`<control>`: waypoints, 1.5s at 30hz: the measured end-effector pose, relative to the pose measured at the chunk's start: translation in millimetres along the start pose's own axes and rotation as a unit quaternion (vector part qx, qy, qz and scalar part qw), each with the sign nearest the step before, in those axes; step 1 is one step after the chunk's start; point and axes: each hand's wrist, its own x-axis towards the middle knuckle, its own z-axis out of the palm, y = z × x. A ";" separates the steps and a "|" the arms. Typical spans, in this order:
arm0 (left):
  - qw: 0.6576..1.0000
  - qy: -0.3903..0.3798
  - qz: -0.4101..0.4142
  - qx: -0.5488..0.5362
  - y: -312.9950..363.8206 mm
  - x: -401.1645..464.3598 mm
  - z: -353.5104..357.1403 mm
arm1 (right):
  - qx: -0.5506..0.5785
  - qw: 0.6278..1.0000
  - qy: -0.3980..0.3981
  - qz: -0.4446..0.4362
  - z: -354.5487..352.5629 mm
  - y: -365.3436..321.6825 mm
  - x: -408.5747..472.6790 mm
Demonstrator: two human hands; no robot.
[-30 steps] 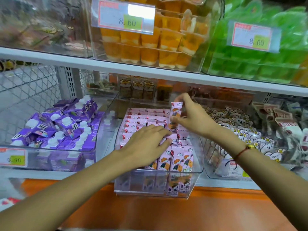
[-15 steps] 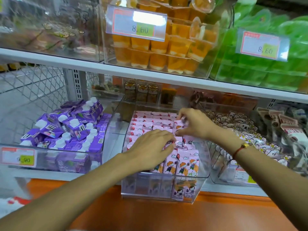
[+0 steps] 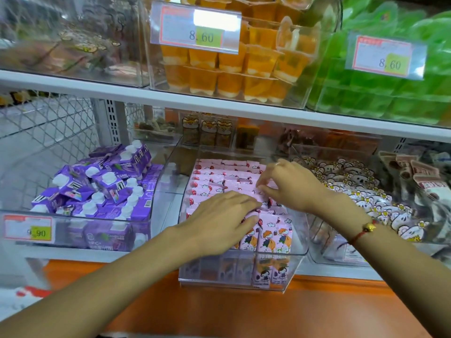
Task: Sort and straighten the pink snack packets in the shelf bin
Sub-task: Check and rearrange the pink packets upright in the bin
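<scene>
Two bare forearms, no sleeves in sight. Left hand (image 3: 220, 215) unadorned, nothing on its wrist. Right hand (image 3: 290, 185) with a thin ring (image 3: 278, 164) on one finger; just behind it, at the wrist, a red cord bracelet (image 3: 360, 234) carrying a small gold charm (image 3: 368, 226).

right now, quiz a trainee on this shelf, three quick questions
1. True or false: the left hand rests flat on the pink snack packets.
2. What are the right hand's fingertips touching? A) purple cartons B) a pink packet C) the green packs
3. Which price shows on the tag over the orange jelly cups?

Key: 1 true; 2 B; 3 8.60
</scene>
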 end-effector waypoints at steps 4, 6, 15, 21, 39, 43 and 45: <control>1.000 -0.003 -0.007 -0.013 -2.1 -2.4 -0.4 | -0.069 0.997 -0.047 0.004 4.7 -3.3 -10.4; 1.000 -0.003 -0.007 -0.014 -1.7 -3.5 -0.1 | -0.055 0.997 -0.049 0.014 6.6 -5.6 -10.7; 0.999 0.016 -0.010 -0.049 -5.4 -5.3 4.2 | 0.251 0.949 0.162 0.103 -0.6 -2.7 -17.0; 0.989 0.060 -0.067 -0.120 -1.9 -4.1 -3.4 | 0.452 0.755 0.449 0.156 -9.4 -26.0 -36.4; 0.954 0.214 -0.096 -0.189 7.2 -19.6 -31.6 | 0.707 0.628 0.224 0.234 -12.9 -57.8 -55.8; 0.939 0.213 -0.091 -0.255 7.2 -17.8 -27.4 | 0.727 0.657 0.117 0.162 -12.1 -52.2 -58.4; 0.928 0.198 -0.091 -0.303 8.9 -16.4 -25.9 | 0.720 0.670 0.106 0.145 -12.5 -52.3 -59.2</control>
